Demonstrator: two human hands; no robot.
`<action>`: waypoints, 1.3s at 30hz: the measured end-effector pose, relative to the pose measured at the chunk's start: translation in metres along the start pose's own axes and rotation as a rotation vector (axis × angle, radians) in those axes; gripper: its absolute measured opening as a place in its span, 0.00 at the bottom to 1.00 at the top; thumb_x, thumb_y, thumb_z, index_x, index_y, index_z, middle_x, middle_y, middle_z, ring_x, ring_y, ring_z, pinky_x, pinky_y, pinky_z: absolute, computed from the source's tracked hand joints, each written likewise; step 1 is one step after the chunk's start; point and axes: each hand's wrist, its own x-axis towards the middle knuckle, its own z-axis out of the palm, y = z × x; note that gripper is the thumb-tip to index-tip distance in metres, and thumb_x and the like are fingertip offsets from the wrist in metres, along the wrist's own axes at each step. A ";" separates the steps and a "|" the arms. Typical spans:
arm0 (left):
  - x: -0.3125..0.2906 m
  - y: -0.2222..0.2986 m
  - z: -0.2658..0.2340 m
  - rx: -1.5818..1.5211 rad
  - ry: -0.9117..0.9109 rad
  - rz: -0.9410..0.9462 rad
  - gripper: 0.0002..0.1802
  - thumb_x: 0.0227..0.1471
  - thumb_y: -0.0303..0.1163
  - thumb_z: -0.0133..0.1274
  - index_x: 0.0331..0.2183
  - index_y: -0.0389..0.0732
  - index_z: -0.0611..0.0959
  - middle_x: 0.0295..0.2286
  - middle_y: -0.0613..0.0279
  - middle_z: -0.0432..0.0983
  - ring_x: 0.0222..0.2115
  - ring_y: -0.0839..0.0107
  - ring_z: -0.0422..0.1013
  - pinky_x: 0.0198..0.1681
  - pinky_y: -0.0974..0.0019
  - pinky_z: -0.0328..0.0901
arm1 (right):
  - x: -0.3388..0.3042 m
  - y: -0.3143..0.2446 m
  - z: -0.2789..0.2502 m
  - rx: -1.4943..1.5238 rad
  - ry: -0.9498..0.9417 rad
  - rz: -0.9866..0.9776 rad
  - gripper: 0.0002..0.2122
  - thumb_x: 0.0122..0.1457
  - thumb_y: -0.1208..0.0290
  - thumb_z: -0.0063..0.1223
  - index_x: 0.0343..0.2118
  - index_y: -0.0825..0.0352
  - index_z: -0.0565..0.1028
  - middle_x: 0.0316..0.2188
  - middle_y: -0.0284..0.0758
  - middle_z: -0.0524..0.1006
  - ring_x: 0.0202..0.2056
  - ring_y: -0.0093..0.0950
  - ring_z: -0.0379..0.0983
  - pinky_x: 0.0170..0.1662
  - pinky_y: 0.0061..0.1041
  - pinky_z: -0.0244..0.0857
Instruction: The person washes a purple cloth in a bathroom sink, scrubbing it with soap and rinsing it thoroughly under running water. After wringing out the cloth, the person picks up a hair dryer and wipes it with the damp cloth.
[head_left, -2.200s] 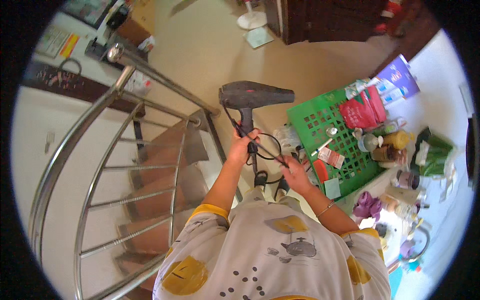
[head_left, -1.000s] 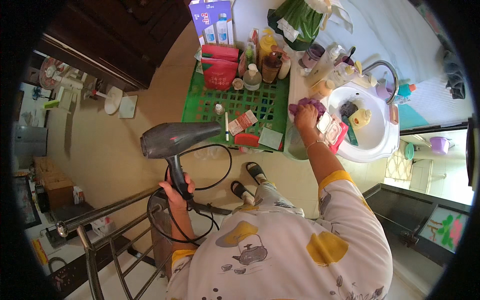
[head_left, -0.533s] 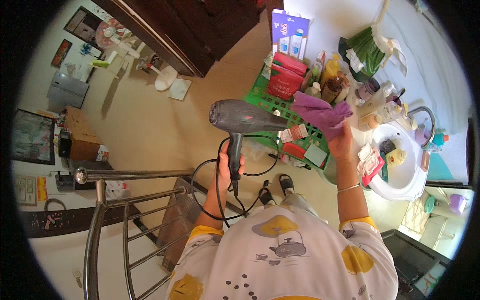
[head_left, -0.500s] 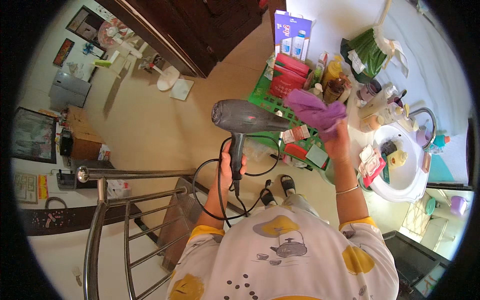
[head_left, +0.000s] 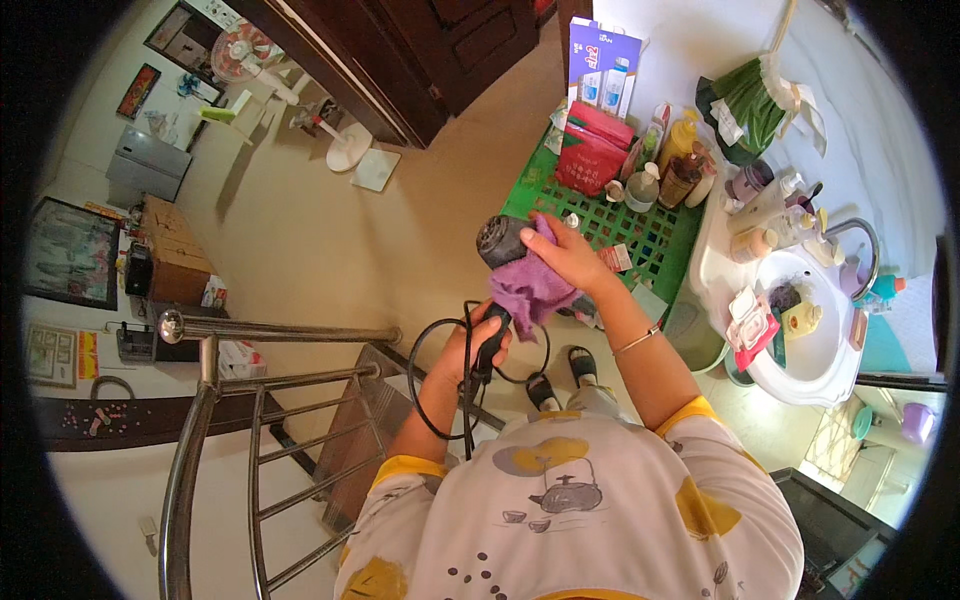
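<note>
A black hair dryer is held up in front of my body. My left hand is closed around its handle, and its black cord hangs in loops beside that wrist. Over the dryer's body lies a purple cloth. My right hand grips this cloth and presses it against the barrel close to the round rear vent. The cloth and hand hide most of the barrel and its nozzle.
A green perforated rack with a red pouch and several bottles stands at the right. Beyond it is a white washbasin with bottles on its rim. A metal railing runs along the left. A dark door is ahead.
My right hand has brought the purple cloth leftward from above the rack onto the hair dryer. The dryer has turned and shifted, so its rear vent now shows more.
</note>
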 end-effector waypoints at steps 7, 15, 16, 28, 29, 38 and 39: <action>-0.012 -0.001 0.011 -0.049 -0.036 -0.066 0.28 0.50 0.36 0.52 0.53 0.43 0.66 0.20 0.59 0.70 0.14 0.71 0.65 0.17 0.69 0.60 | 0.034 0.055 -0.002 0.375 0.179 0.141 0.28 0.57 0.46 0.43 0.30 0.76 0.73 0.26 0.44 0.75 0.29 0.33 0.71 0.35 0.31 0.63; -0.002 0.001 0.031 0.201 0.069 0.036 0.10 0.46 0.32 0.55 0.30 0.39 0.73 0.17 0.63 0.69 0.12 0.74 0.65 0.14 0.72 0.59 | -0.018 -0.078 0.046 -0.938 0.146 -0.638 0.14 0.52 0.56 0.49 0.30 0.63 0.76 0.37 0.35 0.73 0.47 0.34 0.63 0.47 0.38 0.59; -0.004 0.000 0.027 0.190 0.051 0.054 0.10 0.46 0.32 0.55 0.30 0.39 0.73 0.17 0.64 0.69 0.12 0.74 0.65 0.14 0.72 0.59 | -0.016 -0.078 0.045 -0.973 0.044 -0.659 0.15 0.52 0.56 0.49 0.31 0.64 0.76 0.38 0.35 0.73 0.48 0.33 0.62 0.47 0.38 0.58; -0.044 0.017 0.011 0.261 -0.295 -0.076 0.29 0.40 0.31 0.56 0.47 0.34 0.70 0.18 0.64 0.69 0.14 0.76 0.64 0.19 0.73 0.59 | 0.001 -0.068 -0.021 0.461 -0.952 0.452 0.25 0.61 0.50 0.35 0.38 0.72 0.75 0.36 0.38 0.76 0.37 0.28 0.73 0.44 0.29 0.66; -0.046 0.015 0.009 0.294 -0.301 -0.073 0.29 0.40 0.33 0.56 0.47 0.35 0.71 0.19 0.62 0.69 0.14 0.75 0.64 0.19 0.72 0.58 | 0.004 -0.073 -0.018 0.381 -0.987 0.383 0.25 0.61 0.50 0.35 0.38 0.71 0.76 0.36 0.37 0.76 0.37 0.27 0.73 0.44 0.29 0.66; -0.029 0.014 0.025 0.103 0.034 0.207 0.15 0.44 0.27 0.51 0.38 0.38 0.73 0.18 0.64 0.69 0.15 0.75 0.65 0.18 0.72 0.59 | -0.018 -0.129 0.053 -1.122 -0.058 -0.829 0.13 0.50 0.57 0.50 0.31 0.60 0.76 0.35 0.35 0.73 0.43 0.35 0.66 0.50 0.42 0.55; -0.030 0.018 0.030 0.105 0.072 0.212 0.15 0.44 0.27 0.51 0.38 0.38 0.73 0.18 0.64 0.69 0.15 0.75 0.65 0.18 0.72 0.59 | -0.017 -0.120 0.058 -1.194 -0.082 -0.895 0.14 0.44 0.58 0.55 0.35 0.55 0.76 0.44 0.34 0.71 0.50 0.33 0.61 0.55 0.48 0.47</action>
